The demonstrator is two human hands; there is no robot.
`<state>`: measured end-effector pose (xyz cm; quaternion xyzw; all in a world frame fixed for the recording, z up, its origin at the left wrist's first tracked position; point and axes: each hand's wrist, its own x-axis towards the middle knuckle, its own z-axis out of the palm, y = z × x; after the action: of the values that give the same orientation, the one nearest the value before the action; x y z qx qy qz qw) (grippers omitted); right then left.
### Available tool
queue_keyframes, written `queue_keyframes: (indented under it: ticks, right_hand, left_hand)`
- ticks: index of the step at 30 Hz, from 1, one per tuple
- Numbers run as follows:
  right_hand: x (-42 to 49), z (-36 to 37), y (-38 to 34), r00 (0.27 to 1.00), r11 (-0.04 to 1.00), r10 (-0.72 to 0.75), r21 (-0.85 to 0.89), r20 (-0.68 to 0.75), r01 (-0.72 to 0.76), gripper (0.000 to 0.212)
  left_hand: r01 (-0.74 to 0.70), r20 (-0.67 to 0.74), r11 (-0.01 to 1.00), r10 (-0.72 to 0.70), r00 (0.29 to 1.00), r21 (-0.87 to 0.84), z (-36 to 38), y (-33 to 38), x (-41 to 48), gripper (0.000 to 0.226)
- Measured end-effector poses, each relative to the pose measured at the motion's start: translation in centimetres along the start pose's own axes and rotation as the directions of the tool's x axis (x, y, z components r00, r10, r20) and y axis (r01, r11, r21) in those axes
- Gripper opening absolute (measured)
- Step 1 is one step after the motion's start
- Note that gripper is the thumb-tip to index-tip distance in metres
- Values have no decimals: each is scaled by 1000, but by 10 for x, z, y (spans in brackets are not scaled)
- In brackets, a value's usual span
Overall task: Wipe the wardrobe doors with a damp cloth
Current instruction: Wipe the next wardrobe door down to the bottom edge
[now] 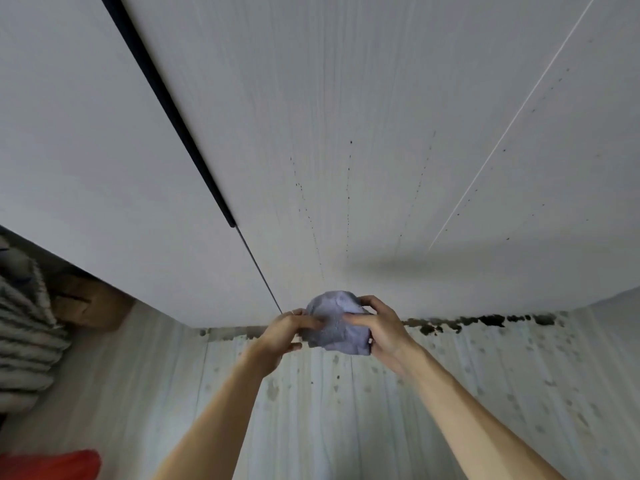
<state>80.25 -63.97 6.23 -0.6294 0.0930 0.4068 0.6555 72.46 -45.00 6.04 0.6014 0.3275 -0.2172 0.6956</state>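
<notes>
Sitting bunched at lower centre of the frame, the pale purple cloth (334, 323) is clamped between both hands. The left hand (282, 332) pinches its left edge, and the right hand (382, 332) curls around its right side. Directly behind the cloth is the white wardrobe door (346, 116), speckled with dark drips. Below lies the spotted floor (311, 410).

The cloth (337, 323) is bunched between the hands, left hand (280, 336) on its left, right hand (384, 332) on its right, low before the wardrobe doors (346, 133), near where they meet the floor (346, 410). A handle strip (173, 109) runs between two doors, up and to the left. Far left, folded blankets (24, 334) are stacked, a cardboard box (90, 306) just beside them.
</notes>
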Motion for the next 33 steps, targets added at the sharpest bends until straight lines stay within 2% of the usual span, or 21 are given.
queue_keyframes:
  ticks: [2, 4, 6, 8, 10, 12, 14, 16, 18, 20, 24, 27, 28, 30, 31, 33]
  right_hand:
    - [21, -6, 19, 1000, 998, 20, 51, 4, -20, 29]
    - [39, -14, 30, 996, 991, 52, 116, 73, -60, 31]
    - [56, -22, 43, 977, 986, 100, 110, 190, -122, 26]
    - [75, -26, 51, 968, 992, 117, 17, 221, -124, 33]
    - [95, -28, 62, 984, 999, 28, 21, 174, -32, 35]
    - [119, -33, 73, 988, 996, -56, 77, 147, 45, 31]
    - [143, -42, 90, 967, 988, -86, 144, 238, 52, 36]
    - [164, -51, 103, 925, 981, -88, 192, 369, 17, 48]
    - [186, -54, 118, 904, 985, -94, 169, 417, 24, 50]
    - [206, -52, 131, 905, 986, -132, 149, 405, 77, 47]
    - [231, -53, 139, 900, 940, -330, 191, 284, 284, 53]
    - [234, -59, 138, 874, 899, -438, 69, 210, 433, 53]
    - [232, -62, 139, 862, 872, -472, -42, 186, 487, 53]
    - [221, -64, 133, 821, 745, -552, -355, 147, 564, 44]
    - [215, -65, 129, 799, 663, -585, -484, 140, 571, 37]
    - [203, -64, 120, 771, 561, -623, -610, 135, 560, 24]
  left_hand:
    - [-33, 8, 994, 34, 999, -100, -7, -18, 28, 45]
    - [-50, 39, 991, 55, 998, -121, -14, -27, 50, 32]
    - [-72, 103, 997, 76, 992, -41, -18, -34, 72, 23]
    - [-83, 164, 995, 75, 984, 47, -23, -35, 91, 28]
    - [-86, 219, 993, 66, 973, 80, -27, -39, 113, 38]
    - [-107, 249, 992, 87, 965, 70, -33, -47, 139, 38]
    - [-138, 276, 990, 123, 953, 37, -37, -61, 165, 32]
    - [-170, 310, 985, 161, 937, 4, -40, -72, 185, 38]
    - [-198, 330, 980, 188, 925, -2, -40, -84, 205, 44]
    - [-238, 345, 971, 222, 912, 3, -39, -90, 221, 43]
    - [-362, 359, 932, 342, 868, -13, -40, -95, 244, 42]
    - [-393, 323, 916, 349, 880, 82, -36, -103, 245, 60]
    - [-386, 297, 917, 342, 892, 101, -36, -108, 245, 67]
    - [-405, 263, 901, 358, 896, 154, -33, -111, 240, 74]
    - [-433, 239, 877, 383, 892, 211, -32, -109, 236, 72]
    - [-472, 195, 810, 430, 881, 347, -30, -98, 223, 51]
